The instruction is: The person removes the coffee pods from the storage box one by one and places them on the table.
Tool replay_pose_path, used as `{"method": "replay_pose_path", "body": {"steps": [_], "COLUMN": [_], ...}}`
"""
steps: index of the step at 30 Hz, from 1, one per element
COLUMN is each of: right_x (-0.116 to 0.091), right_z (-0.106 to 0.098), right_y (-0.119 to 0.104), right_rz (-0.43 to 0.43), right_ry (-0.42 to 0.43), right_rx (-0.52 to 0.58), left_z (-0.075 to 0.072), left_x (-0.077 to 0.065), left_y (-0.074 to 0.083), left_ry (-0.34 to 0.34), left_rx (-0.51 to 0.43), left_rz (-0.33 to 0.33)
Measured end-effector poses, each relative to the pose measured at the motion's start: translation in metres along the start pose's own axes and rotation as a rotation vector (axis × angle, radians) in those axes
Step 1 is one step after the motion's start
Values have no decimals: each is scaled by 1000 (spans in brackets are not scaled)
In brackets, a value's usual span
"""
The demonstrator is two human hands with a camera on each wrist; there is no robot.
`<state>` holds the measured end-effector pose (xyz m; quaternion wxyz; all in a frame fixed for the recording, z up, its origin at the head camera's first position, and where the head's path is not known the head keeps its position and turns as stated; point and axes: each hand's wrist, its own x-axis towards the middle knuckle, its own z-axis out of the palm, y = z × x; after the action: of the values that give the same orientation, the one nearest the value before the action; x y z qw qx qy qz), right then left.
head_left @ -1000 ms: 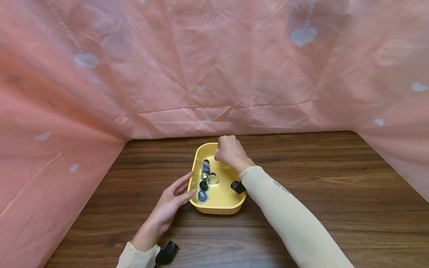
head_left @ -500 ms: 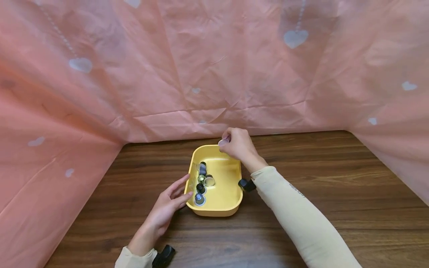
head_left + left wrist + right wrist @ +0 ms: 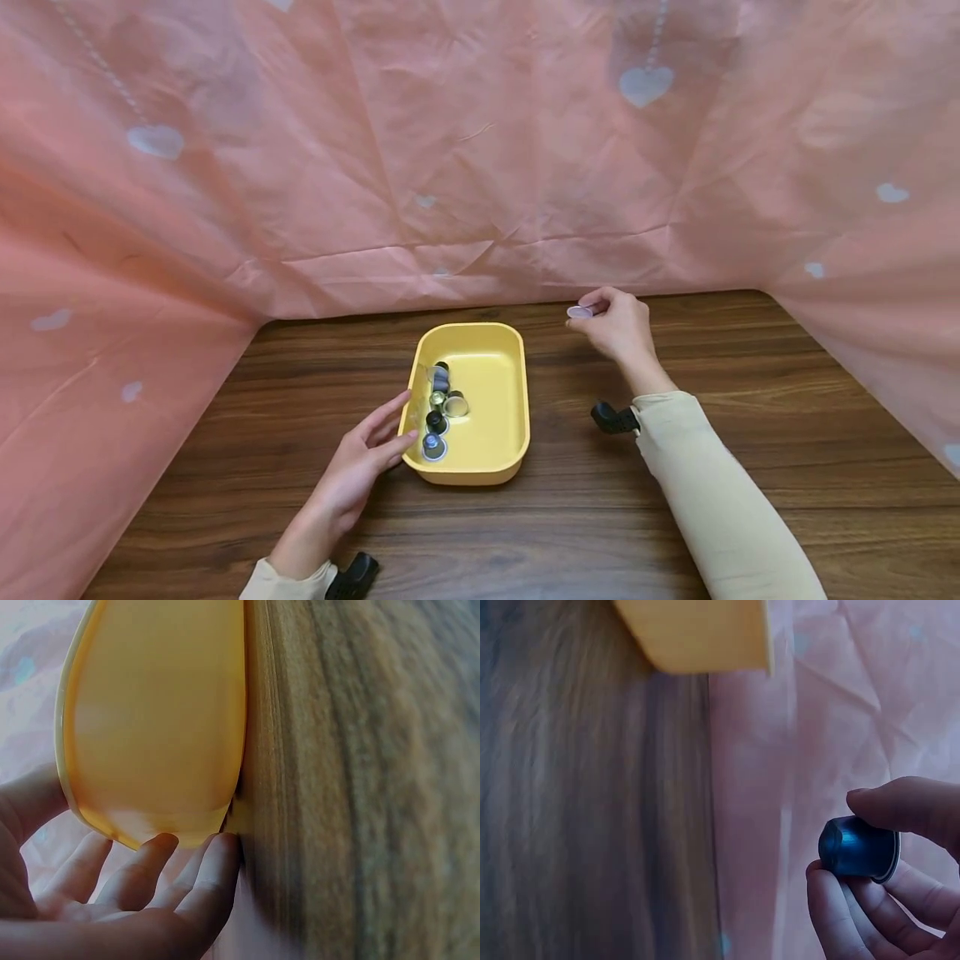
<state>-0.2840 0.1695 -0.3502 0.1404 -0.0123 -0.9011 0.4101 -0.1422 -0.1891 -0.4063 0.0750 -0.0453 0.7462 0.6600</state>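
Observation:
A coffee capsule (image 3: pixel 580 312) is held by my right hand (image 3: pixel 618 329), well to the right of the yellow bin (image 3: pixel 491 478). In the right wrist view the capsule (image 3: pixel 861 847) is dark blue and lies sideways between thumb and fingers, its rim toward the palm. Several more capsules stand or lie along the bin's left wall, among them a blue-topped one (image 3: pixel 432 445), a black one (image 3: pixel 436 422) and a greenish one (image 3: pixel 438 400). My left hand (image 3: pixel 356 467) touches the bin's left side with loosely extended fingers; its fingertips (image 3: pixel 165 841) rest against the outer wall.
Dark wood tabletop (image 3: pixel 570 517) lies under the bin. A pink curtain (image 3: pixel 480 167) with pale hearts closes off the back and both sides, near the right hand. Each wrist wears a small black camera, such as the right one (image 3: pixel 613 418).
My right hand has lifted a capsule out of the bin's far end and carried it right, past the bin's wall. The left hand keeps its place at the bin's left side.

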Motion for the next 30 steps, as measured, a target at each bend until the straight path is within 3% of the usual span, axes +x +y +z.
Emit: {"method": "replay_pose_path", "body": {"steps": [13, 20, 30], "right_x": [-13, -15, -20], "right_z": [-1, 3, 0], "right_y": [32, 32, 42], "right_rz": [94, 74, 123], "right_ry": [-2, -7, -43], "right_rx": [21, 30, 21], "left_z": [-3, -7, -10], "left_x": [-5, -8, -11], "left_y": [-1, 6, 7], "left_ry": [-17, -10, -19], "left_rx": [-19, -14, -17], "left_rz": [1, -11, -7]}}
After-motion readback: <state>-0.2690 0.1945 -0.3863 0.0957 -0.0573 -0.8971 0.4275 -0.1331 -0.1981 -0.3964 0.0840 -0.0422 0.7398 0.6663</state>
